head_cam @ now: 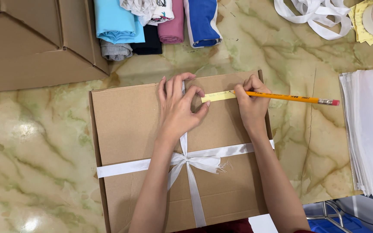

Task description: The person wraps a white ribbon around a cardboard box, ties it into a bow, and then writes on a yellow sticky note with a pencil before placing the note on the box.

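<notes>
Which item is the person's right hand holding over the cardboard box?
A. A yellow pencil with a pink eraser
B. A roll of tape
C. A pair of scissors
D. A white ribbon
A: the right hand grips a yellow pencil, its tip on the yellow paper strip on the box.
</notes>
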